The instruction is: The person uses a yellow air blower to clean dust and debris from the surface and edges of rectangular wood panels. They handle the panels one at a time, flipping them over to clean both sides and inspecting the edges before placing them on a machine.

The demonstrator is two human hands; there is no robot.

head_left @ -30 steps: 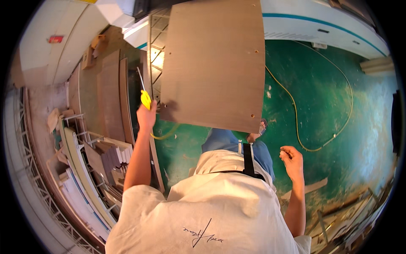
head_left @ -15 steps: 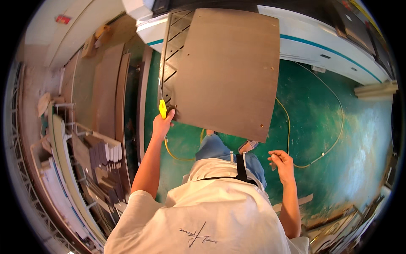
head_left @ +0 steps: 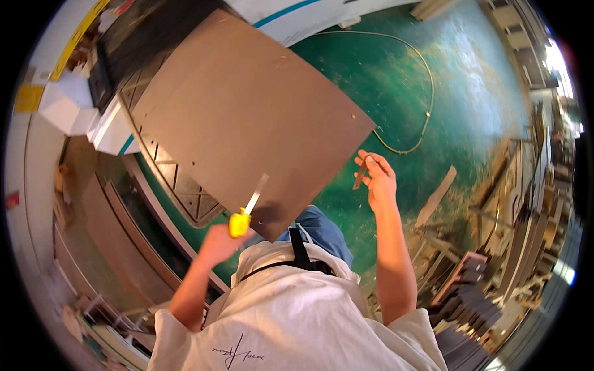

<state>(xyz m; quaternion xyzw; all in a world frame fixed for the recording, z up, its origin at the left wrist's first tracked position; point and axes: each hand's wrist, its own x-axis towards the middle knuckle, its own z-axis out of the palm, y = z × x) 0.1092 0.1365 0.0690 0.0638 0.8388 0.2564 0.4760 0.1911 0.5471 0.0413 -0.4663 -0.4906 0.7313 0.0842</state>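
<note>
My left hand [head_left: 218, 245] is closed round a yellow utility knife [head_left: 240, 224], its long blade out and pointing away from me above the near corner of a brown panel [head_left: 260, 117]. The panel has a few small holes near its edges. It lies on a slotted machine table [head_left: 197, 209], overhanging it toward me. Off the panel's right corner, my right hand [head_left: 382, 179] pinches a short, dark brown strip [head_left: 360, 175] between thumb and fingers, apart from the panel.
A white machine body [head_left: 291, 18] with a teal stripe stands behind the panel. A thin hose [head_left: 431, 80] loops over the green floor. Long boards [head_left: 117, 241] lie at left. Stacked dark panels [head_left: 464, 328] and offcuts crowd the lower right, near a loose brown strip [head_left: 436, 196].
My view has turned right, so the panel appears slanted. The knife has come over the panel's near corner. My right hand has moved up and outward, and its strip shows more plainly.
</note>
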